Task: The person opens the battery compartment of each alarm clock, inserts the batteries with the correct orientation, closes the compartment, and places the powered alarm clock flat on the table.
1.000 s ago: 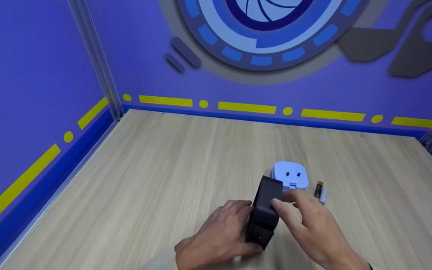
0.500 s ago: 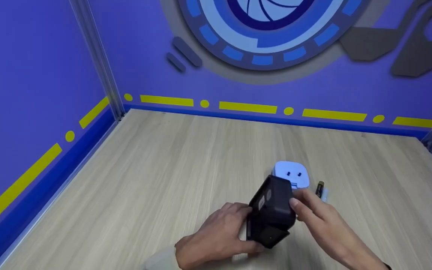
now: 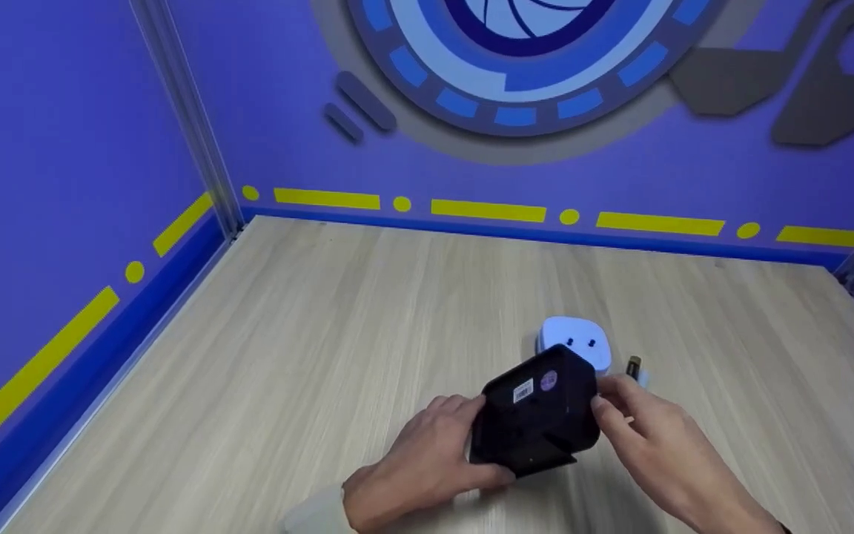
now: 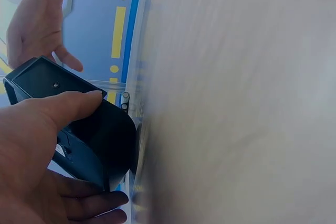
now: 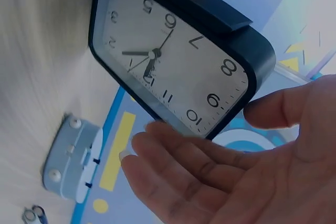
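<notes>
A black alarm clock (image 3: 538,437) is held tilted over the table between both hands, its back with a barcode label and a round sticker towards the head view. My left hand (image 3: 427,463) grips one side, thumb along the narrow face with the small screw (image 4: 56,85) and fingers across the opposite side. The thumb and fingers of my right hand (image 3: 664,437) pinch the other side at a corner. From the right wrist view the white numbered dial (image 5: 168,61) shows, with those fingertips against its edge.
Just behind the clock stands a rounded pale blue box (image 3: 574,330) with two black pegs, partly covered by it. Beside my right hand lie a black and gold battery (image 3: 633,366) and a pale one (image 3: 643,379). Blue panels (image 3: 457,170) border the wooden table (image 3: 368,311).
The clock has turned from edge-on until its back faces the head camera. My right hand has shifted right along with its side; my left hand stays nearly in place.
</notes>
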`<state>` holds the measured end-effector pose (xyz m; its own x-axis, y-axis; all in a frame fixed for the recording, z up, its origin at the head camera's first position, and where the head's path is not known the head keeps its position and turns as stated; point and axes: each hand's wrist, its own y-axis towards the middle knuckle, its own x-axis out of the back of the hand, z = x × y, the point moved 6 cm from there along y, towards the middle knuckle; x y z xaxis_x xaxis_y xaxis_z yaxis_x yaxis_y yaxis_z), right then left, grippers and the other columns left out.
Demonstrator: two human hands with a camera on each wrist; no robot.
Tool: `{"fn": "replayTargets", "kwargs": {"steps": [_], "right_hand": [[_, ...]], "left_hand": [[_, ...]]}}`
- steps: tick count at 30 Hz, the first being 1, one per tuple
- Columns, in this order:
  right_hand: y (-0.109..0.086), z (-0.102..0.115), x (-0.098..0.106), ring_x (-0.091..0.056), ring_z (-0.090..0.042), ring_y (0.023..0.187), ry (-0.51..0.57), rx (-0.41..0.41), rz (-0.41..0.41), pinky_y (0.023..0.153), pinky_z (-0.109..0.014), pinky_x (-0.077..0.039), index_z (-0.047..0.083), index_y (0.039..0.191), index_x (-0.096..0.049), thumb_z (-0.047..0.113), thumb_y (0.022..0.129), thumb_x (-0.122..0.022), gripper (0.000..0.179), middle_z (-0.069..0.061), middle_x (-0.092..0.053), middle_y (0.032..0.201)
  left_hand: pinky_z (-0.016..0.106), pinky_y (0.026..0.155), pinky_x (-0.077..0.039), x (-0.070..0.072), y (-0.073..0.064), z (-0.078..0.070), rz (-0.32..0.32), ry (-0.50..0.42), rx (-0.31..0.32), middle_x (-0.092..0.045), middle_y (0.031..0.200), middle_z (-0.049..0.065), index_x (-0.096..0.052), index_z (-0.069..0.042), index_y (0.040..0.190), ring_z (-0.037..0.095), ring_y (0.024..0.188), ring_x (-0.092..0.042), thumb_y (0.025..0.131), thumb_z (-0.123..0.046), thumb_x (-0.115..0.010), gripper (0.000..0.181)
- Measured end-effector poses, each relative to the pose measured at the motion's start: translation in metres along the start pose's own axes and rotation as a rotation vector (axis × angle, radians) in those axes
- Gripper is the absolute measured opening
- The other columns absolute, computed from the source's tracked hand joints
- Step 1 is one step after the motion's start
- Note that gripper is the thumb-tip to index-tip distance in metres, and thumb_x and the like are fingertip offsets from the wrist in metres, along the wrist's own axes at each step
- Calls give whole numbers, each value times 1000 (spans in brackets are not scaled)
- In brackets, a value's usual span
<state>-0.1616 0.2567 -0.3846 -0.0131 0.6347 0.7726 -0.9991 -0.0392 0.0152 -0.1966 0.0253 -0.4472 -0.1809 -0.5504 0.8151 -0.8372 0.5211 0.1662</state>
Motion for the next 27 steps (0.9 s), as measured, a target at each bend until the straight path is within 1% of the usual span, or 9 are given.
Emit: {"fn": "replayTargets", "kwargs": {"steps": [4, 6, 8, 12, 14, 18, 22, 25, 27], "right_hand": [[0, 0, -1, -68, -28, 117, -46, -9, -1, 92, -53, -54, 13, 135, -67, 41, 113, -50, 39, -6, -73, 126], [1, 0, -2, -68, -29, 117, -51, -17, 13, 92, -54, -54, 12, 137, -66, 46, 113, -48, 45, -7, -73, 127], [1, -1, -4, -68, -30, 117, -48, -25, 27, 93, -55, -54, 10, 138, -64, 49, 112, -48, 49, -7, -72, 127], [2, -2, -5, -68, -28, 115, -48, -25, 32, 93, -54, -54, 10, 138, -64, 49, 112, -48, 49, -6, -73, 125], [2, -3, -6, -68, -28, 115, -52, -29, 35, 93, -55, -54, 10, 138, -64, 48, 113, -47, 49, -6, -73, 125], [3, -3, -6, -67, -32, 118, -96, -48, 34, 93, -56, -53, 9, 141, -63, 47, 113, -46, 50, -9, -72, 129], [2, -1, -6, -66, -35, 120, -155, -41, 12, 94, -57, -52, 5, 144, -61, 38, 113, -48, 47, -11, -72, 129], [1, 0, -5, -66, -35, 119, -199, -15, -5, 96, -60, -50, 3, 141, -63, 32, 112, -49, 43, -12, -72, 128], [1, 0, -4, -68, -34, 112, -235, -9, -7, 92, -59, -51, 4, 133, -67, 35, 112, -48, 42, -10, -73, 121]], "left_hand": [[36, 90, -50, 2, 1, 3, -18, -4, 45, -65, 110, -5, -66, -12, 138, 13, 103, -55, 72, -60, -89, 85], [37, 88, -49, 3, 2, 4, -26, 9, 58, -64, 108, -5, -67, -13, 137, 13, 101, -54, 71, -62, -89, 85], [38, 87, -49, 3, 3, 5, -33, 23, 67, -63, 107, -5, -69, -12, 132, 14, 101, -54, 70, -63, -89, 82], [39, 89, -50, 3, 3, 8, -43, 44, 83, -63, 110, -4, -71, -11, 116, 15, 103, -55, 69, -65, -88, 74], [39, 91, -49, 3, 3, 9, -38, 44, 90, -63, 111, -3, -70, -10, 111, 16, 104, -55, 69, -66, -88, 72], [40, 93, -49, 2, 3, 10, -28, 29, 90, -63, 113, -2, -69, -10, 109, 15, 105, -55, 70, -66, -87, 71], [39, 94, -48, 3, 2, 11, -17, 0, 94, -62, 112, -4, -68, -11, 108, 14, 106, -55, 70, -66, -88, 70], [39, 94, -48, 3, 2, 11, -9, -17, 98, -61, 110, -5, -67, -11, 108, 13, 104, -54, 70, -66, -88, 70], [38, 93, -48, 4, 2, 11, -5, -25, 98, -60, 108, -7, -67, -11, 108, 12, 103, -53, 69, -65, -89, 70]]}}
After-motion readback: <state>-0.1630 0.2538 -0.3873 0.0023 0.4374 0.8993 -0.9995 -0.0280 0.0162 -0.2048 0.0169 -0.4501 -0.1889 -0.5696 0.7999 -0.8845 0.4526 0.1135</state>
